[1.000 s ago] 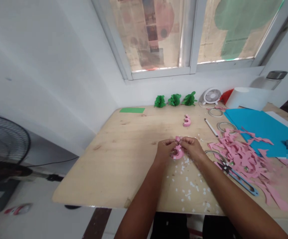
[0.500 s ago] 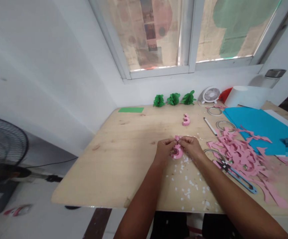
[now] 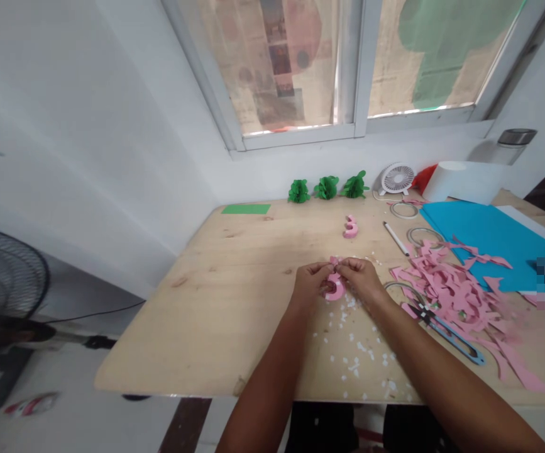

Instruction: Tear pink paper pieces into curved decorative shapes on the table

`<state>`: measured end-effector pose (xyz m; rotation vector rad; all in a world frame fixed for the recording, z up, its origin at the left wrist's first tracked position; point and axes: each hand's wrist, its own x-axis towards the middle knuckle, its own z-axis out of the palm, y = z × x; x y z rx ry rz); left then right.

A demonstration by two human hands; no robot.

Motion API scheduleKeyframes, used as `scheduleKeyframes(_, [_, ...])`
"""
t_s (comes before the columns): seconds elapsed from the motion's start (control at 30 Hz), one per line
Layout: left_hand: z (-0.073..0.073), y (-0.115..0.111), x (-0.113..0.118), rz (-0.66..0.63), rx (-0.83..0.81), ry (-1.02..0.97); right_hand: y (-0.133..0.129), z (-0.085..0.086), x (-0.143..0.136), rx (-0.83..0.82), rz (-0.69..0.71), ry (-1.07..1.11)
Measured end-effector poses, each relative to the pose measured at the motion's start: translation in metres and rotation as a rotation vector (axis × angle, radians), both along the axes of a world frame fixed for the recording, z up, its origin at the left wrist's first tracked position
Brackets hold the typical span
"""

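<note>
A curved pink paper piece [image 3: 336, 289] is held just above the wooden table [image 3: 215, 302], between my two hands. My left hand [image 3: 308, 284] pinches its upper left side with closed fingers. From the right, my right hand [image 3: 359, 277] pinches the top of the same piece, its fingertips close to those of the left. Beyond the hands lies another curved pink piece [image 3: 351, 226]. Small white paper bits [image 3: 354, 365] are scattered below and to the right of the hands.
Pink scraps [image 3: 456, 283] are heaped on the right, beside blue-handled scissors [image 3: 456, 340], tape rolls and a white pen [image 3: 396, 239]. Blue sheets [image 3: 484, 233] lie behind. Green paper shapes [image 3: 326, 187] and a small white fan [image 3: 397, 179] stand along the wall.
The camera view has shifted slightly. Both hands stay on the pink piece with hardly any visible movement.
</note>
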<state>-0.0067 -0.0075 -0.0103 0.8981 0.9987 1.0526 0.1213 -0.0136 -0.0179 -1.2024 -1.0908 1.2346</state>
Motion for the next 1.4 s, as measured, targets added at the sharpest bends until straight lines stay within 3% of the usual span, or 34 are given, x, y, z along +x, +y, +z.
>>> scheduleKeyframes(0.2, [-0.007,0.000,0.004,0.064,0.028,0.112,0.003,-0.012,0.000,0.069,-0.023,-0.121])
scheduleKeyframes(0.4, [-0.003,-0.001,0.009,0.123,0.080,0.171,0.005,-0.019,0.001,0.077,-0.034,-0.161])
scheduleKeyframes(0.67, [-0.007,0.000,0.009,0.164,0.198,0.258,0.003,-0.010,0.000,0.061,-0.014,-0.153])
scheduleKeyframes(1.03, [-0.004,0.000,0.007,0.214,0.287,0.367,0.003,-0.013,-0.003,0.065,0.035,-0.207])
scheduleKeyframes(1.13, [-0.004,0.000,0.006,0.192,0.260,0.348,0.002,-0.008,0.000,0.099,0.024,-0.343])
scheduleKeyframes(1.23, [-0.005,0.000,0.005,0.156,0.225,0.325,0.001,0.000,0.006,0.139,-0.083,-0.482])
scheduleKeyframes(1.3, [-0.004,-0.001,0.005,0.131,0.223,0.331,0.001,0.005,0.008,0.179,-0.146,-0.470])
scheduleKeyframes(1.4, [0.000,-0.004,0.007,0.093,0.219,0.328,0.002,0.008,0.008,0.172,-0.080,-0.330])
